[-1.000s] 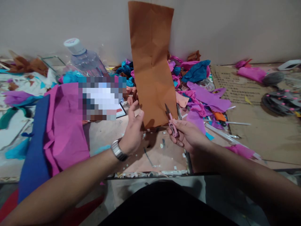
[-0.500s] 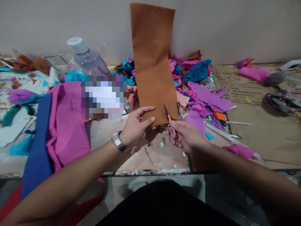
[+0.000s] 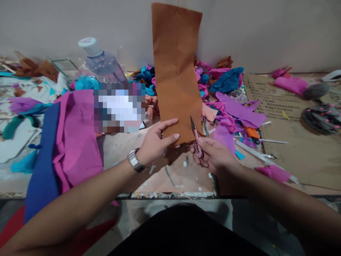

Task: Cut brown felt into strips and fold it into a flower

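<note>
A long strip of brown paper (image 3: 177, 81) rises from the table against the wall, with a crease down its middle. My left hand (image 3: 156, 140) grips its lower edge. The thumb and index finger lie on top, and the other fingers are mostly hidden beneath. In my right hand (image 3: 213, 151) is a pair of small pink-handled scissors (image 3: 197, 147). Their dark pointed blade lies over the paper's lower right part, aimed away from me. Whether a second blade is under the sheet is hidden. A bit of the paper's corner sticks up beside my right thumb.
Pink paper (image 3: 80, 142) and blue paper (image 3: 44, 160) hang over the front edge at left. Behind stands a capped plastic bottle (image 3: 105, 65). Crumpled scraps (image 3: 227, 80), clear sticks (image 3: 252, 151) and cardboard (image 3: 301, 156) lie at right. A blurred patch hides something.
The whole view has shifted slightly. The paper's lower right corner now sticks up by my right thumb. Both hands keep nearly the same place and grip.
</note>
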{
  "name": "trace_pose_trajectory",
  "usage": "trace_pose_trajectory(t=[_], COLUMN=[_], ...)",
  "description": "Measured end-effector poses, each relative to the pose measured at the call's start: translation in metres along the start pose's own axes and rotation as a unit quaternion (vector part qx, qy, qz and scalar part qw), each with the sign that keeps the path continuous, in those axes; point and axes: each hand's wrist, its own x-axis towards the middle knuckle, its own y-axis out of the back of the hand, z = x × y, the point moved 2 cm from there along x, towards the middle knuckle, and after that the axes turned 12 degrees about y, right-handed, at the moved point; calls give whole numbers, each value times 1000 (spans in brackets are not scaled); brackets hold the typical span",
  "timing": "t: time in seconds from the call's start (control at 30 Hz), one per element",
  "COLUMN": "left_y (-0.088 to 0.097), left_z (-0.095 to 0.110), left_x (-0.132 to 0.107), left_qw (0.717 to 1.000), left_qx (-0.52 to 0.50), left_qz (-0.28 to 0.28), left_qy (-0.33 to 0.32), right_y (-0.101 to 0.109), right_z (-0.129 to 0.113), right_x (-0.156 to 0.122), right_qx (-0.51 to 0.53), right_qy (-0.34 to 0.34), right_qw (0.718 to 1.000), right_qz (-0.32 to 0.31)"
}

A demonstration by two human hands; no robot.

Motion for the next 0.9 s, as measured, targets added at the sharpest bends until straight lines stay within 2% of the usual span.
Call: trace_pose_trajectory(t=[0.37,0.6,0.9], left_y=[1,4,0], left_z=[1,-2,-2], left_x=[0,-1,-2], left_qw=[1000,999,1000], left_qx=[2,48,11], left_qz=[6,7,-6], left_qy=[-21,-21,-1], right_y=[1,1,-1], right_z=[0,-1,-2], right_x=[-2,-4,-4], right_qx=[3,-8,-4], right_qy=[-6,-21,-8], right_qw=[1000,999,1000], right_qz=[-16,-27,-20])
